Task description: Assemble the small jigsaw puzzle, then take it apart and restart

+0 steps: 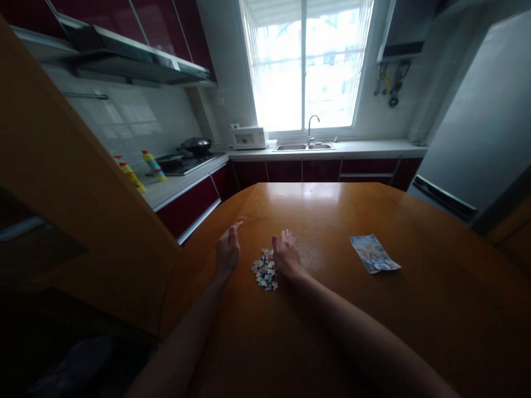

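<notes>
A small heap of jigsaw pieces [264, 270] lies on the round wooden table [332, 331]. My left hand [228, 249] rests flat on the table just left of the heap, fingers stretched out, holding nothing. My right hand [286, 253] lies palm down at the heap's right edge, fingers spread and touching the pieces. A printed picture card [374, 253] lies flat to the right, apart from both hands.
A tall wooden chair back or panel [62, 182] rises at the left. Beyond the table runs a kitchen counter [365, 148] with a sink [304, 146], a microwave [248, 137], a stove with a wok [194, 146] and bottles [143, 168]. A fridge [477, 132] stands at right.
</notes>
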The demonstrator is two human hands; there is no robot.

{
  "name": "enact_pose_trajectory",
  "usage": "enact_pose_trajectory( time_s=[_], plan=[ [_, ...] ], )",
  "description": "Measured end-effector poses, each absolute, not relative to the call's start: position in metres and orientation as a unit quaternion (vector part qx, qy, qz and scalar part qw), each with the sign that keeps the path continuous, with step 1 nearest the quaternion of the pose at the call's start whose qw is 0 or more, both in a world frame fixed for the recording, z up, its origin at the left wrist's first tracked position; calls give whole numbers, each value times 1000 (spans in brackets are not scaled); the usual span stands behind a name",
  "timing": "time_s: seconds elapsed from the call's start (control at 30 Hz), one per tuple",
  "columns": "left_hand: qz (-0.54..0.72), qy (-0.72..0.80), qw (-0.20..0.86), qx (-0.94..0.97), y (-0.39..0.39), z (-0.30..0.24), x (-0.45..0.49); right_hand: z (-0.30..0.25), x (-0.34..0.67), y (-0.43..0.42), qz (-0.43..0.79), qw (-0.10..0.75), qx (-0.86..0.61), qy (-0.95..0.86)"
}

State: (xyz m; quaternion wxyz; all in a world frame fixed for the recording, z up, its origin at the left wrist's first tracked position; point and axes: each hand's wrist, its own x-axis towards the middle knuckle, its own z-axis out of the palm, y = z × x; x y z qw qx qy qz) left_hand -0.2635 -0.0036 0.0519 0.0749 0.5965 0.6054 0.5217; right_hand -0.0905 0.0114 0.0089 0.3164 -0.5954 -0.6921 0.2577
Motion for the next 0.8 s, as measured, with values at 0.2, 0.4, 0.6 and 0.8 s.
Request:
enact_pose_trajectory(
  time_s=[0.2,0.4,0.6,0.8],
  plan=[
    [511,602,83,607,-1,48,-262,-1,-89,8,257,280,-544,-748],
    [500,610,76,610,-1,46,-261,5,-115,-26,280,277,-457,-798],
    [502,611,75,608,-5,46,-262,17,-60,-11,217,314,-466,-798],
    [495,606,63,619,0,41,-259,17,112,18,147,305,-592,-731]
  ],
)
